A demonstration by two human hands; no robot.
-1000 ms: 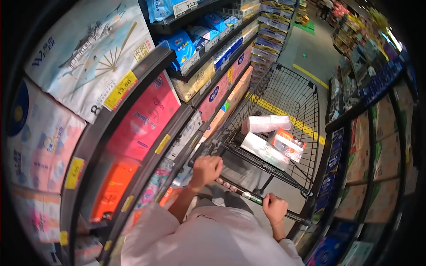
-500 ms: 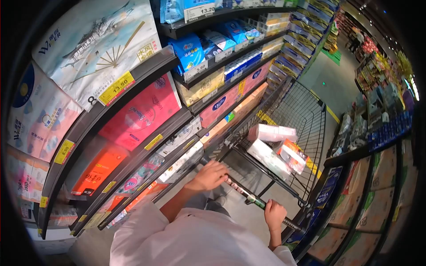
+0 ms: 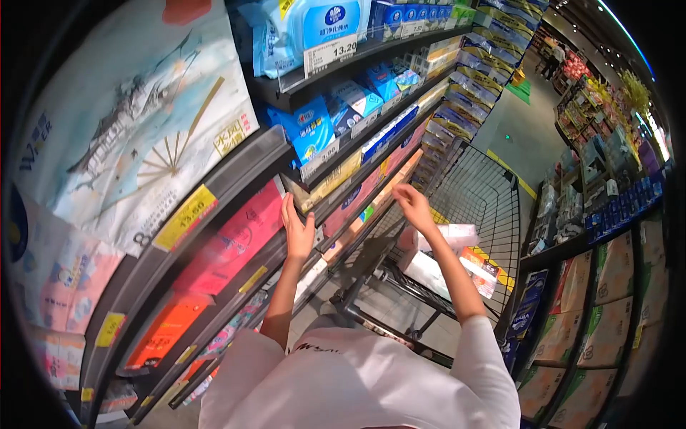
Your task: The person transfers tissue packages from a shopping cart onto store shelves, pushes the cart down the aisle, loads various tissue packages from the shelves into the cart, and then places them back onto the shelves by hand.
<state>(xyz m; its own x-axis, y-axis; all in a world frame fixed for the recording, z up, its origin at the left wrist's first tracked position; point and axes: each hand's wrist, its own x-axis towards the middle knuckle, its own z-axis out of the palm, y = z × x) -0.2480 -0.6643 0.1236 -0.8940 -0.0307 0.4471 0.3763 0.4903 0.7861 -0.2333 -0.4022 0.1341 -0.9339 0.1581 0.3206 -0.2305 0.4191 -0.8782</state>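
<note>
My left hand [image 3: 299,230] is raised with its fingers apart and nothing in it, beside the right end of a pink tissue pack [image 3: 239,239] on the shelf. Further right, my right hand [image 3: 412,205] hangs over the near left side of the black wire cart [image 3: 493,193]; its fingers are bent, and whether they hold anything is too small to tell. In the cart lie a pale pink pack [image 3: 457,236], a white pack [image 3: 425,272] and an orange and white pack [image 3: 480,272]. Neither hand touches the cart handle [image 3: 386,330].
Shelves on the left hold a large white pack [image 3: 157,121], blue wipes [image 3: 321,36] and an orange pack [image 3: 168,329]. Stacked tissue packs [image 3: 561,336] line the right side. Far down the aisle stands a person [image 3: 554,61].
Both hands have left the cart handle and moved up and forward, the left one to the shelf edge, the right one over the cart's side. The shelf looks closer.
</note>
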